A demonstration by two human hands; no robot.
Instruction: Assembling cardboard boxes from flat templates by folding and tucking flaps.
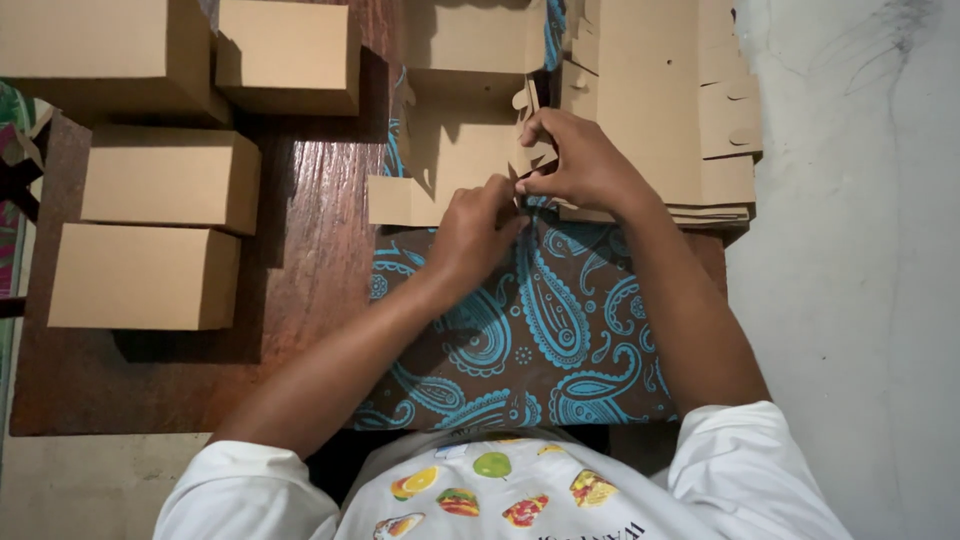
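Note:
A flat brown cardboard box blank (450,150) lies partly folded in front of me, over a brown cloth with blue paisley pattern (550,330). My left hand (478,232) pinches the blank's near edge, fingers curled on a flap. My right hand (580,160) grips a small tab on the blank's right side, just beyond the left hand. Both hands meet at the same corner of the blank.
Several finished brown cardboard boxes (150,275) stand on the dark wooden table (300,300) at the left and far left. A stack of flat unfolded blanks (680,110) lies at the right. A pale floor (860,300) runs along the right side.

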